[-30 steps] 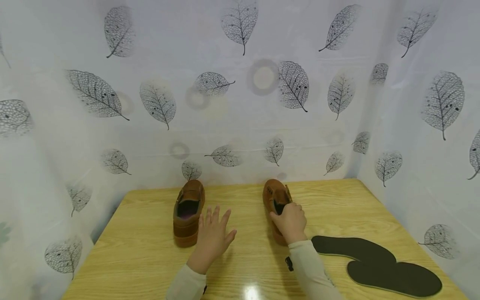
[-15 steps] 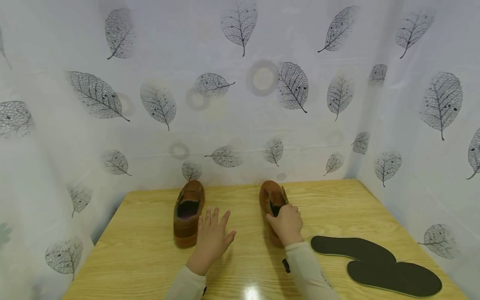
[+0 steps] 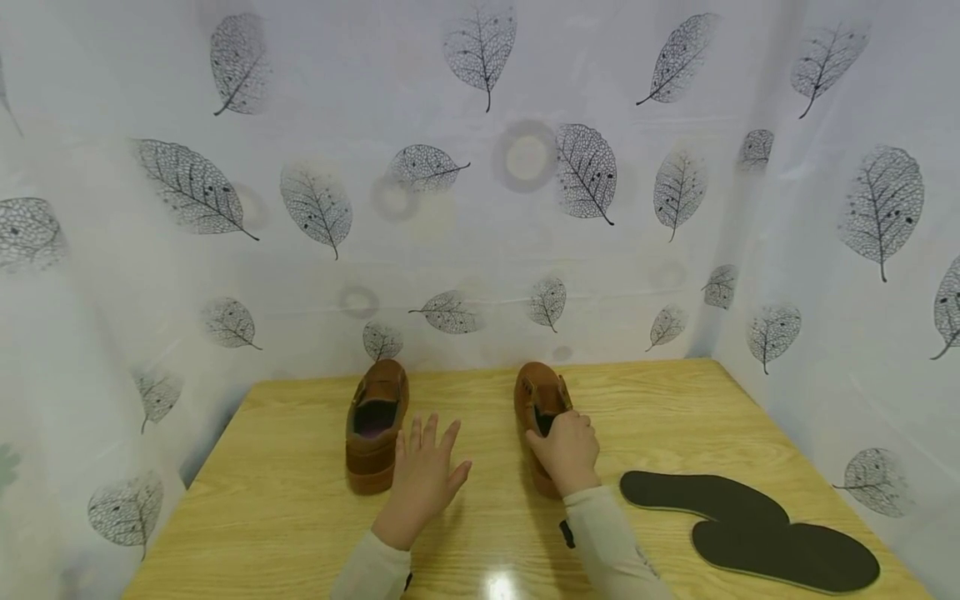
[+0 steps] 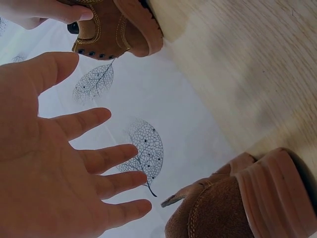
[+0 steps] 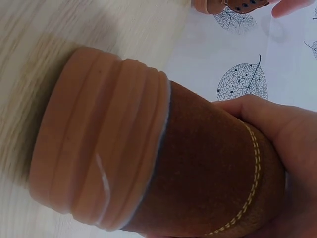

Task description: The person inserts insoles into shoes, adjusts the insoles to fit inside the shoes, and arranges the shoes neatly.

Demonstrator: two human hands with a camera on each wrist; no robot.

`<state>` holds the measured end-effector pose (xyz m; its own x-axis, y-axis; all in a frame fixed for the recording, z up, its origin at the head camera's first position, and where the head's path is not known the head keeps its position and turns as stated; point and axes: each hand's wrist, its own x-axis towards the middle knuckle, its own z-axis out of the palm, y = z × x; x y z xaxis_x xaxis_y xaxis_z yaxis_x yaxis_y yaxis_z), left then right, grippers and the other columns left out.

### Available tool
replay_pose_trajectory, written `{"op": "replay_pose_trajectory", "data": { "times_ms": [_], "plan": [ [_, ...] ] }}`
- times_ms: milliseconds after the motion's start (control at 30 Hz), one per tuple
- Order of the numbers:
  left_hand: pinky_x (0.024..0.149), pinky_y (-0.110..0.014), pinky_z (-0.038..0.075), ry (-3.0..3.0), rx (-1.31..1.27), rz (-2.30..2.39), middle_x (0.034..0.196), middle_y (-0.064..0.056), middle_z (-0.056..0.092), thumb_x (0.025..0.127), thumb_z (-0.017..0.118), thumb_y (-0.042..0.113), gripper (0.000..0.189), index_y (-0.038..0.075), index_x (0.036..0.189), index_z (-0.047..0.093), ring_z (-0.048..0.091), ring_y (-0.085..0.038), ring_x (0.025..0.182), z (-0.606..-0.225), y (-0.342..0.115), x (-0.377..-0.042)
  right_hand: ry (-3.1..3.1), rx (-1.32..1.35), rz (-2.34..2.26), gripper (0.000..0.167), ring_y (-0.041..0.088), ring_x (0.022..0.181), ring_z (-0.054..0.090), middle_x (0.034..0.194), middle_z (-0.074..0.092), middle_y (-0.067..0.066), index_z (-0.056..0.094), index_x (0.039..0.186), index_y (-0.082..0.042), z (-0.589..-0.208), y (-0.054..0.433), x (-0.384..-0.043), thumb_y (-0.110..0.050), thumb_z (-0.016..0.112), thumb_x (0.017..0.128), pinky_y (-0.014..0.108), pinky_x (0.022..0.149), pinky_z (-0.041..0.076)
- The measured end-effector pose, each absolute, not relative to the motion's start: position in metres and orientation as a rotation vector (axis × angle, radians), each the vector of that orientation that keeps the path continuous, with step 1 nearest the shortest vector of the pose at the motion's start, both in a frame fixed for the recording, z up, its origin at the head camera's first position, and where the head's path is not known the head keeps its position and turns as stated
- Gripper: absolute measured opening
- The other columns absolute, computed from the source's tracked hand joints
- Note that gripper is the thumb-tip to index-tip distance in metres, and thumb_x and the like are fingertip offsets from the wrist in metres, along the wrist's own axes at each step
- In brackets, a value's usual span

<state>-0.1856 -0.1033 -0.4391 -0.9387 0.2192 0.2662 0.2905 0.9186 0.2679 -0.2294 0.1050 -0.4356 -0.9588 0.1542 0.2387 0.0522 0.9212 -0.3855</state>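
Two brown moccasin-style shoes stand apart on the table, toes pointing away. My right hand [image 3: 567, 454] grips the right shoe [image 3: 532, 387] around its opening near the heel. In the right wrist view, that shoe's heel [image 5: 198, 158] with yellow stitching fills the middle, and the thumb lies along one side. The left hand [image 3: 423, 483] hovers with fingers spread, just right of the left shoe's heel [image 3: 371, 467]; its palm [image 4: 49, 168] holds nothing in the left wrist view. The left shoe's dark opening with a purplish inside is visible; the right shoe's inside is partly hidden by fingers.
Two dark insoles [image 3: 705, 493] lie overlapping at the table's right front. The wood-grain table [image 3: 277, 450] is enclosed at the back and sides by a white curtain [image 3: 480, 233] printed with leaves. A light reflection shows near the front edge.
My right hand has shifted the right shoe a little to the left along the table and turned it slightly straighter. The left hand, left shoe and insoles stay where they were.
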Motion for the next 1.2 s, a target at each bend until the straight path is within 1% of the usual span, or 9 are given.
{"op": "replay_pose_trajectory", "data": {
  "times_ms": [133, 300, 533, 767, 933, 1200],
  "plan": [
    [0.106, -0.066, 0.022, -2.842, -0.391, -0.446, 0.144, -0.028, 0.038, 0.092, 0.063, 0.037, 0.057, 0.01, 0.14, 0.048, 0.028, -0.05, 0.135, -0.44, -0.103, -0.187, -2.807, -0.144, 0.522, 0.062, 0.031, 0.06, 0.056, 0.071, 0.052, 0.021, 0.057, 0.086, 0.019, -0.434, 0.104, -0.227, -0.04, 0.077, 0.079, 0.038, 0.047, 0.049],
    [0.105, -0.066, 0.022, -2.851, -0.4, -0.458, 0.145, -0.028, 0.037, 0.092, 0.063, 0.037, 0.058, 0.01, 0.141, 0.048, 0.028, -0.051, 0.135, -0.441, -0.101, -0.186, -2.817, -0.154, 0.504, 0.064, 0.032, 0.06, 0.056, 0.073, 0.052, 0.023, 0.056, 0.088, 0.02, -0.434, 0.102, -0.224, -0.041, 0.076, 0.079, 0.037, 0.047, 0.049],
    [0.104, -0.067, 0.025, -2.848, -0.407, -0.423, 0.143, -0.028, 0.039, 0.092, 0.064, 0.037, 0.058, 0.01, 0.14, 0.048, 0.032, -0.051, 0.133, -0.44, -0.099, -0.184, -2.822, -0.175, 0.497, 0.066, 0.032, 0.06, 0.057, 0.073, 0.052, 0.023, 0.056, 0.09, 0.02, -0.435, 0.099, -0.22, -0.041, 0.077, 0.079, 0.038, 0.047, 0.049],
    [0.105, -0.067, 0.023, -2.858, -0.403, -0.435, 0.144, -0.028, 0.039, 0.092, 0.063, 0.037, 0.057, 0.011, 0.141, 0.048, 0.03, -0.05, 0.134, -0.44, -0.097, -0.183, -2.81, -0.169, 0.468, 0.067, 0.033, 0.063, 0.057, 0.075, 0.053, 0.024, 0.055, 0.091, 0.021, -0.439, 0.096, -0.216, -0.042, 0.077, 0.078, 0.038, 0.05, 0.051],
    [0.105, -0.067, 0.023, -2.855, -0.413, -0.44, 0.144, -0.028, 0.039, 0.092, 0.064, 0.036, 0.057, 0.01, 0.14, 0.048, 0.031, -0.05, 0.133, -0.439, -0.097, -0.181, -2.821, -0.156, 0.42, 0.068, 0.034, 0.066, 0.059, 0.074, 0.053, 0.023, 0.056, 0.092, 0.021, -0.443, 0.093, -0.214, -0.043, 0.076, 0.079, 0.038, 0.052, 0.052],
    [0.105, -0.066, 0.023, -2.863, -0.402, -0.433, 0.144, -0.028, 0.039, 0.091, 0.065, 0.036, 0.058, 0.01, 0.14, 0.049, 0.032, -0.05, 0.133, -0.44, -0.096, -0.18, -2.793, -0.167, 0.402, 0.069, 0.032, 0.065, 0.058, 0.073, 0.052, 0.021, 0.056, 0.092, 0.02, -0.444, 0.088, -0.209, -0.043, 0.077, 0.077, 0.038, 0.051, 0.051]
  ]
}}
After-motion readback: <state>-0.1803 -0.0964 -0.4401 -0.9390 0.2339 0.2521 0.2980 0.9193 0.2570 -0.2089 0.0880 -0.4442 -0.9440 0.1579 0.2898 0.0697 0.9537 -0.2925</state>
